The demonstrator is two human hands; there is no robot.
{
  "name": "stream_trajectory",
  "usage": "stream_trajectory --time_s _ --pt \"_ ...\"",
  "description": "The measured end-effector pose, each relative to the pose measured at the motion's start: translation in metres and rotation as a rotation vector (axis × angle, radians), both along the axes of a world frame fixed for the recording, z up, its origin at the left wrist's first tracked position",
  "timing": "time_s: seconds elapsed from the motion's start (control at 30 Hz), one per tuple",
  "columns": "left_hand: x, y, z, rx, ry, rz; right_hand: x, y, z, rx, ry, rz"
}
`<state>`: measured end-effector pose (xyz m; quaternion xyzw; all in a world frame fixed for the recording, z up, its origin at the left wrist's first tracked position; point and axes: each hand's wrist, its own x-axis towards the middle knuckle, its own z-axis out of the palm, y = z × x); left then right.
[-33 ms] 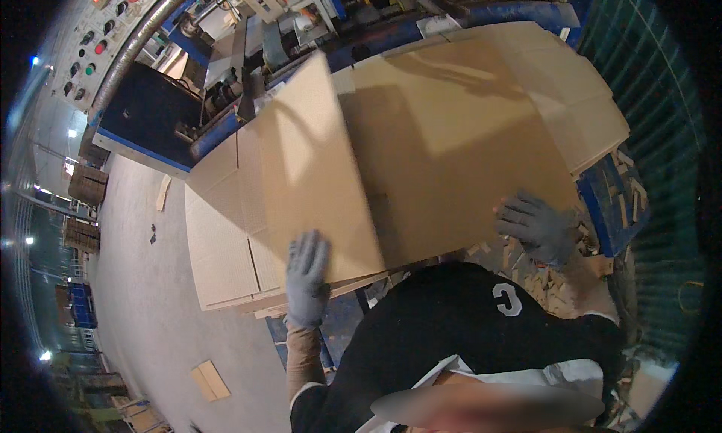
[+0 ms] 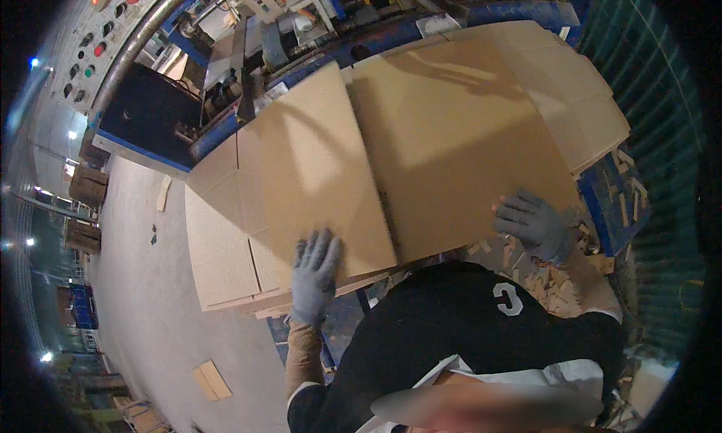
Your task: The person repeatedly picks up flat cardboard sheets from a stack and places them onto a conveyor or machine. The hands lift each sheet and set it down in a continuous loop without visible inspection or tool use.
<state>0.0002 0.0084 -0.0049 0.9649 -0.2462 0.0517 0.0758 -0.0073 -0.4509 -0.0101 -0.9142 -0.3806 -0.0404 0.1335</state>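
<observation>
My left hand (image 2: 314,275), in a grey glove, lies flat on the near edge of a brown cardboard flap (image 2: 323,177), its fingers stretched out. The flap lies over the left part of a large cardboard sheet, and a dark gap runs along its right edge. The wide brown panel (image 2: 459,155) of the sheet spreads to the right. Upon that panel's near right corner rests my right hand (image 2: 532,224), also grey-gloved, with its fingers spread. Beneath are more cardboard sheets (image 2: 222,245), whose edges show at the left.
A blue machine (image 2: 361,56) with rollers and metal parts borders the far side. At the upper left stands a control panel (image 2: 105,38) with buttons. Cardboard scraps (image 2: 541,283) lie at the right, beside a green mesh curtain (image 2: 662,155). A cardboard piece (image 2: 211,380) is on the floor.
The cardboard flap has come down and its free edge has shifted right, over the sheet. My left hand has moved slightly right with it; my right hand has barely moved.
</observation>
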Motion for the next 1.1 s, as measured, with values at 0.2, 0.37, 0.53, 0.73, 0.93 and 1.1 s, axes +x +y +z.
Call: stream_trajectory --time_s 0.2,0.37,0.53,0.73,0.93,1.1 --pt "0.022 -0.007 0.008 0.033 0.016 -0.06 0.035 -0.003 0.003 -0.067 -0.056 0.083" --pt "0.054 0.003 0.002 0.036 -0.144 -0.03 0.099 -0.014 0.002 -0.207 -0.179 -0.01" --pt "0.12 0.006 -0.012 -0.096 -0.32 -0.024 0.188 -0.022 0.002 -0.117 -0.19 -0.039" --pt "0.252 0.001 -0.009 -0.034 -0.46 0.161 0.301 0.011 -0.009 0.026 -0.311 -0.161" --pt "0.26 0.006 -0.004 -0.175 -0.418 0.39 0.285 -0.009 0.003 -0.002 -0.332 -0.306" --pt "0.128 0.118 -0.038 0.0 -0.552 1.221 0.15 -0.12 0.004 0.298 -0.195 -0.675"
